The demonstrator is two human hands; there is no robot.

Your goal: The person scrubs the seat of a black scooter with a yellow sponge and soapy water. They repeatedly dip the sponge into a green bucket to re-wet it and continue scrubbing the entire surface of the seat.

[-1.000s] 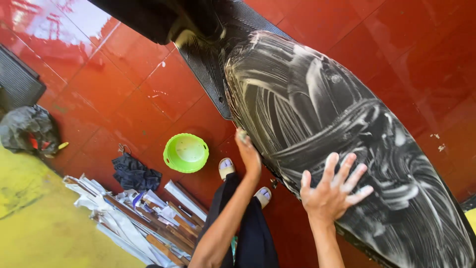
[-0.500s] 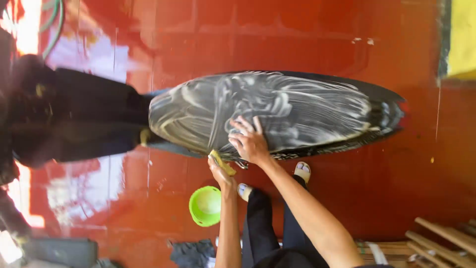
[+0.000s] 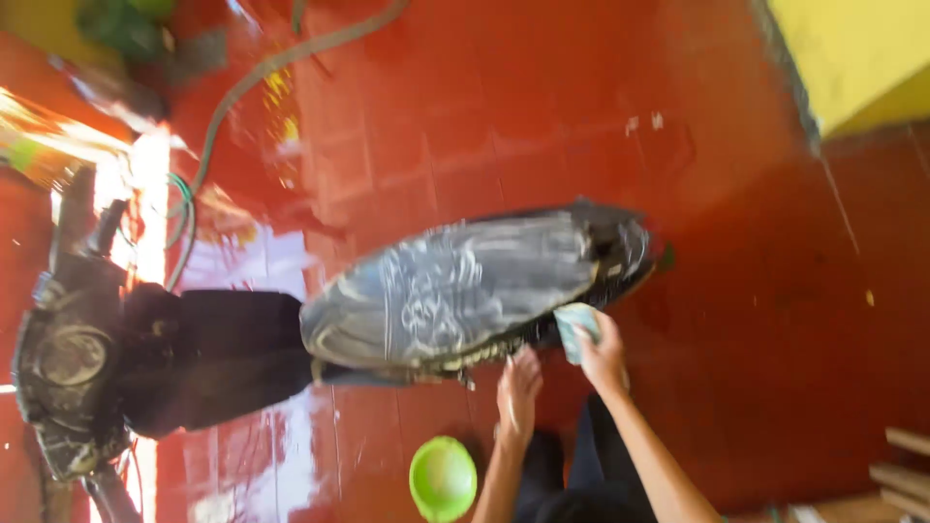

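A black motorcycle (image 3: 194, 358) stands on the wet red tiled floor, seen from above. Its seat (image 3: 455, 286) is smeared with white soap foam. My right hand (image 3: 605, 358) holds a pale sponge (image 3: 576, 324) against the rear side edge of the seat. My left hand (image 3: 518, 387) reaches up to the lower edge of the seat beside it; blur hides whether it grips anything. My dark trouser legs (image 3: 572, 465) show at the bottom.
A bright green bowl (image 3: 443, 477) sits on the floor by my left forearm. A grey-green hose (image 3: 281, 68) curves across the tiles at the top left. A yellow wall (image 3: 852, 48) stands at the top right, and wooden planks (image 3: 906, 465) lie at the bottom right.
The view pulled back and swung, so the whole motorcycle shows. My right hand left the top of the seat and now presses a sponge at its rear edge; my left hand stays low beside it.
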